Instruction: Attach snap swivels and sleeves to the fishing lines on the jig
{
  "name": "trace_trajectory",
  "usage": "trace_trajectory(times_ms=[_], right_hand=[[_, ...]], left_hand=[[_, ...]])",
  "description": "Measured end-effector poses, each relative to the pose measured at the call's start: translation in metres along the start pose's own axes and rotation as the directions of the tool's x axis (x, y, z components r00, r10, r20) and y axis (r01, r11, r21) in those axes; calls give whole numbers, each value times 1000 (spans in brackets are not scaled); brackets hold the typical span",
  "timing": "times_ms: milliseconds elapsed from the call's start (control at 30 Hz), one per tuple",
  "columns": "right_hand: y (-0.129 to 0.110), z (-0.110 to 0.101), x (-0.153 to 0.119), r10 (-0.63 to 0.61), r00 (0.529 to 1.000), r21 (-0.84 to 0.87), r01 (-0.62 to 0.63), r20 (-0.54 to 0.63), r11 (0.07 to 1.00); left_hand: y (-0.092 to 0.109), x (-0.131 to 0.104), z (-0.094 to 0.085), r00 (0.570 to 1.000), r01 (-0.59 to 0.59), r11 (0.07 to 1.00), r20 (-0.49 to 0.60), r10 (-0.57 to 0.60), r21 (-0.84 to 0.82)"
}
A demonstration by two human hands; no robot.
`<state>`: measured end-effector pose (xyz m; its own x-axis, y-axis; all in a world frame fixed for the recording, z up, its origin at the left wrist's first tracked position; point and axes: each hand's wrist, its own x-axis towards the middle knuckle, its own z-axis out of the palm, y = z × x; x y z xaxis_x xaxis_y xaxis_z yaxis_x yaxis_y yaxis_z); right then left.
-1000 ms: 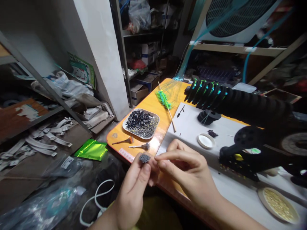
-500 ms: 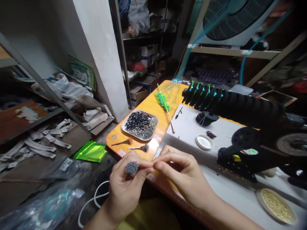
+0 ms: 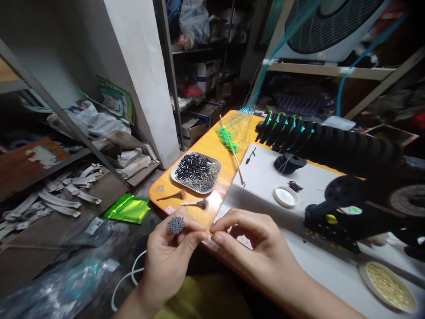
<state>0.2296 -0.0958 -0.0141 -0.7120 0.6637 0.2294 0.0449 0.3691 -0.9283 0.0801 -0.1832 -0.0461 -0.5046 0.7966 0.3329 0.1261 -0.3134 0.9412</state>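
My left hand (image 3: 166, 261) curls around a bundle with a cluster of small grey, bead-like tips (image 3: 175, 225), which shows above its fingers. The rest of that bundle is hidden in the palm. Thumb and forefinger of this hand are pressed together at their tips. My right hand (image 3: 257, 241) meets them in a pinch; what lies between its fingertips is too small to make out. Both hands are over the table's near edge. Beyond them lie a thin bunch with orange tips (image 3: 181, 194) and a white-stemmed bunch with grey tips (image 3: 202, 203).
A tray (image 3: 195, 191) of black tubes and grey bits stands on the orange table (image 3: 210, 141). Behind lies a stick with green bristles (image 3: 227, 139). A black machine (image 3: 345, 195) with a ribbed roller occupies the right, near a white dish (image 3: 286, 197) and a dish of yellow pieces (image 3: 387, 285).
The grey-tipped bundle has shifted up and left with my left hand. My fingertips have moved slightly left, still close together. The whole view has shifted slightly.
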Motion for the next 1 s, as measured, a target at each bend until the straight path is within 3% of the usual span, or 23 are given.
trace_trajectory(times_ms=[133, 233, 367, 467, 533, 633, 700, 867, 1000], right_hand=[[4, 2, 0, -115, 993, -99, 116, 25, 988], [4, 1, 0, -163, 987, -186, 161, 7, 969], [0, 0, 2, -66, 993, -106, 55, -98, 993], [2, 2, 2, 47, 990, 31, -43, -129, 999], [6, 4, 2, 108, 987, 130, -92, -121, 987], [10, 7, 2, 198, 978, 355, -160, -71, 921], [10, 7, 2, 194, 980, 455, -152, -47, 878], [2, 4, 4, 4, 987, 239, 34, -158, 970], [-2, 5, 4, -4, 985, 199, 40, -175, 979]], left_hand=[[0, -1, 3, 994, 103, 992, 29, -101, -70], [-2, -3, 5, 962, 264, 946, 118, -245, -188], [-8, -13, 11, 891, 452, 773, 272, -364, -445], [-11, -21, 19, 851, 525, 677, 336, -404, -515], [-12, -24, 25, 849, 529, 678, 333, -411, -510], [-12, -23, 29, 870, 491, 750, 293, -396, -443], [-12, -21, 29, 882, 466, 806, 260, -392, -365], [-16, -19, 23, 941, 319, 935, 174, -292, -155], [-19, -23, 24, 960, 250, 960, 161, -229, -124]])
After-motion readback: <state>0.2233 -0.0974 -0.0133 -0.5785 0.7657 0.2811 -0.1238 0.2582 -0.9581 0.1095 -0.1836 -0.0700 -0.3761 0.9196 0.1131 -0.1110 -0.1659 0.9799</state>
